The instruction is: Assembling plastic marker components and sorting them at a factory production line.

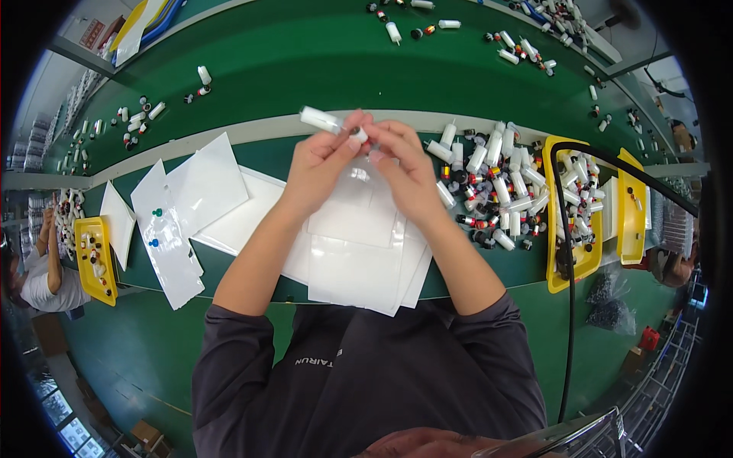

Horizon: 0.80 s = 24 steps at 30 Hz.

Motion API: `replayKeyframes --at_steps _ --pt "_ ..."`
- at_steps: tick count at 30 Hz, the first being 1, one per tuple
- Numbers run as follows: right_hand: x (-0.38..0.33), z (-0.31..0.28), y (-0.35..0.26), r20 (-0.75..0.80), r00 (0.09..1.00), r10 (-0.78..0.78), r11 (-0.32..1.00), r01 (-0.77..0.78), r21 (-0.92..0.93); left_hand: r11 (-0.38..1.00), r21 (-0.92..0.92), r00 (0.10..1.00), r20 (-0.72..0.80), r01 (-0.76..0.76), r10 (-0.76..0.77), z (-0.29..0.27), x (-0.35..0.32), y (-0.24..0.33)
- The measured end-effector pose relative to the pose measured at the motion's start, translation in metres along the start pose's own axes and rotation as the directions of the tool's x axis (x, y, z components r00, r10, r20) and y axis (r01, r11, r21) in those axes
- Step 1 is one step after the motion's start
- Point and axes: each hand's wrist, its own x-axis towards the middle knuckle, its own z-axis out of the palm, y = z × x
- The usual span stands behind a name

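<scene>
green worktop point(267, 156) below, left grip point(317, 162) pinches a white cylinder point(318, 119); right grip point(408, 164) curls close, its hold unclear.

A dark grey shirt point(343, 389) with loose elbow-length sleeves point(231, 343) and small pale lettering point(311, 362) across the front

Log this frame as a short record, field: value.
Left hand: fingers around one end of a white cylinder
Right hand: close beside the left, fingers at a small white piece; exact grip unclear
Below hands: overlapping white sheets
Right of hands: loose pile of white cylinders and small parts, then a filled yellow tray
Crossing that tray: black cable
Far left: another person
</scene>
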Motion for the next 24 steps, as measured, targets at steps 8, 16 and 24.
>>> replayKeyframes --at_steps 8,16,24 --pt "-0.028 -0.016 -0.018 0.424 0.894 0.148 0.760 0.171 -0.627 0.484 0.871 0.959 -0.201 0.083 0.198 -0.080 0.052 0.076" --pt "-0.035 -0.005 -0.003 0.379 0.919 0.106 0.755 0.174 -0.632 -0.300 0.952 0.942 0.045 0.060 0.332 -0.140 0.091 0.076" --pt "-0.031 -0.007 -0.018 0.424 0.898 0.119 0.727 0.212 -0.653 0.157 0.968 0.911 0.118 -0.193 0.395 -0.042 0.243 -0.029"
